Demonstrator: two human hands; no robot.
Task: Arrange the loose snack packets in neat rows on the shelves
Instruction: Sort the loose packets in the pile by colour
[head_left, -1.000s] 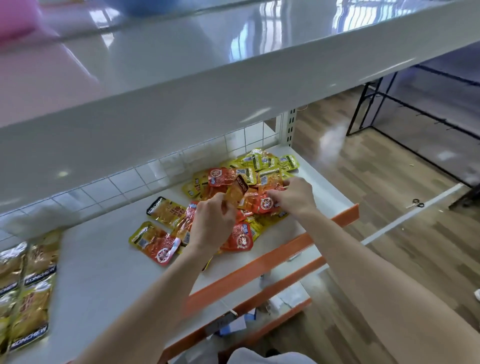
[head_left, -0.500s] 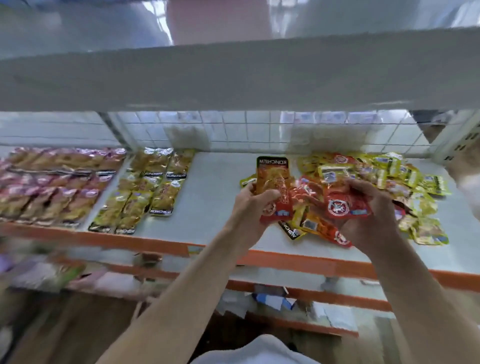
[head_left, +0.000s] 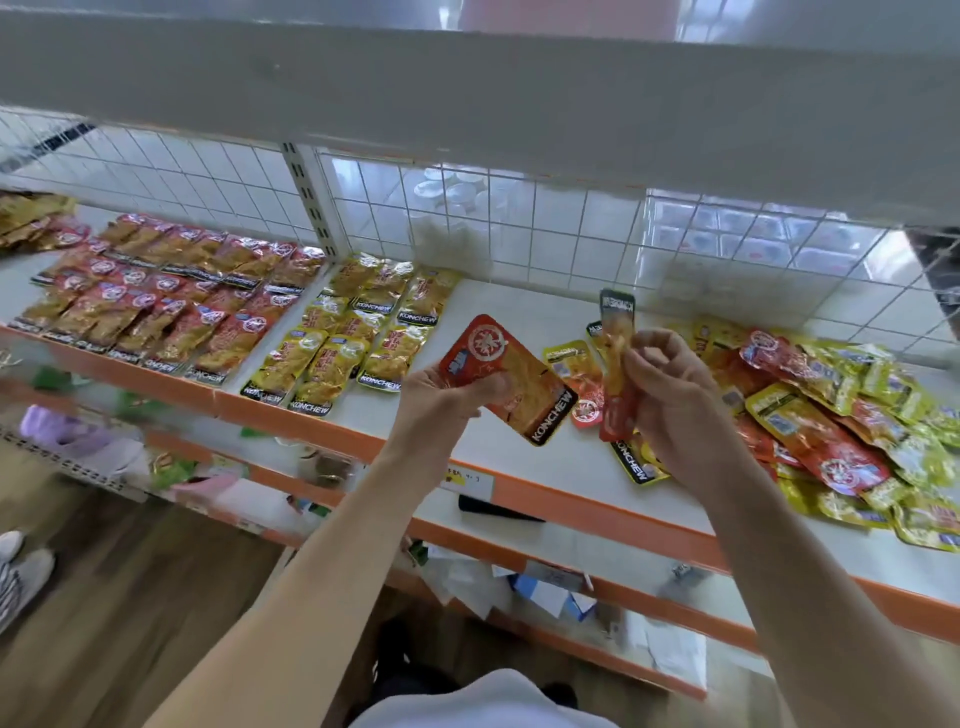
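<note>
we've got our left hand (head_left: 441, 400) pinching a red Konchew packet (head_left: 511, 376), tilted, just above the shelf (head_left: 498, 312) | right hand (head_left: 670, 395) curled round another packet (head_left: 615, 358), upright, edge-on to us | loose pile (head_left: 831, 415) heaped on the shelf at right | neat red rows (head_left: 171, 301) and yellow rows (head_left: 358, 327) on our left

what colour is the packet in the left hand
Red and orange packet, black KONCHEW band at one end; head view.

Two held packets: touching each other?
Apart. Head view: the left hand grips a red packet, the right hand an upright packet; a loose packet shows through the gap between them.
</note>
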